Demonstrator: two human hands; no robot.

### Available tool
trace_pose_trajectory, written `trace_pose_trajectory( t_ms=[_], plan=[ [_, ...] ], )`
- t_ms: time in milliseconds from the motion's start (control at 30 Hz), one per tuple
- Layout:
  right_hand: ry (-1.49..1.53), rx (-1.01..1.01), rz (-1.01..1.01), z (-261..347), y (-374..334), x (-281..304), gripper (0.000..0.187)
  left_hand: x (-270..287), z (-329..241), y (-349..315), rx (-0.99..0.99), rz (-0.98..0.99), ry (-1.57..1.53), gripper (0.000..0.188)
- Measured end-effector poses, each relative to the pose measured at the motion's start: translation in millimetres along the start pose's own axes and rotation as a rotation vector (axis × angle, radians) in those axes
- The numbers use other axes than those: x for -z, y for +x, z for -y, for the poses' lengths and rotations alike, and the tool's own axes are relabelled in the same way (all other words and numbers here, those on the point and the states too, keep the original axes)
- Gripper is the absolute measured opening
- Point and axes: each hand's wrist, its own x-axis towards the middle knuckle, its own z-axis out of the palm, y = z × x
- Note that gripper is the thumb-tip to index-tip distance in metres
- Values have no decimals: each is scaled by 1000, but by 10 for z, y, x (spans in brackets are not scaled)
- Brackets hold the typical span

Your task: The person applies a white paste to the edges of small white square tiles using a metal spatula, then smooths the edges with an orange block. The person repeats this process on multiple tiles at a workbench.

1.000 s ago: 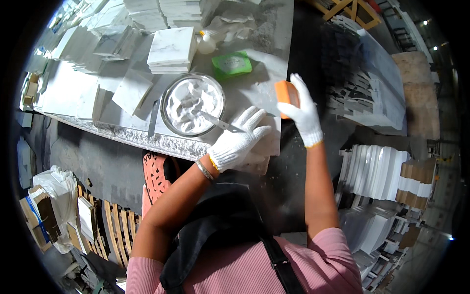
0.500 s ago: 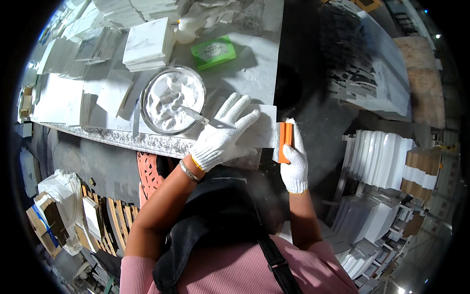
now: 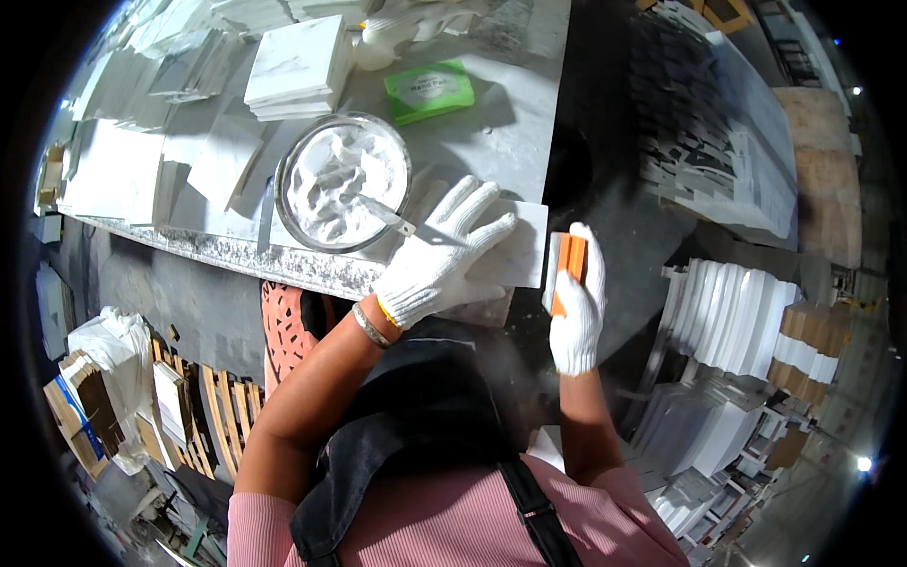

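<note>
My left hand [image 3: 444,255], in a white knit glove, lies with fingers spread on a white marble tile [image 3: 524,244] at the table's near right corner. The tile juts past the table edge. In my gloved right hand [image 3: 578,317] is an orange hand sanding pad [image 3: 571,260], held upright beside the tile's right edge; whether they touch I cannot tell. Just left of my left hand stands a clear round bowl [image 3: 280,198] of white paste [image 3: 326,184]. A putty knife [image 3: 385,217] leans in it, its end extending over the glove.
Behind the bowl are a green box [image 3: 430,92] and a stack of marble tiles [image 3: 298,66]. More tiles [image 3: 118,170] cover the table's left side. Stacked slabs [image 3: 742,298] and a crate of stone pieces [image 3: 699,132] stand on the right; wooden slats [image 3: 227,416] lie lower left.
The view has shifted slightly. My right hand and the pad have moved a little to the right and tilted, showing less of the pad's pale face. My left hand stays on the tile.
</note>
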Motion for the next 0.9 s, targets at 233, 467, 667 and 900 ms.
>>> trace_pose_trajectory(
  t_ms=[233, 467, 667, 900],
  plan=[
    [-281, 93, -5, -227, 202, -29, 57, 6, -8, 2, -6, -6, -9, 80],
    [-549, 426, 43, -63, -120, -38, 60, -79, 64, -14, -32, 7, 95, 82],
    [-210, 113, -4, -197, 258, 32, 57, 17, -12, 9, -2, 12, -22, 83],
    [-248, 211, -13, -172, 101, -69, 58, -12, 2, -1, -7, 9, -3, 77]
  ],
)
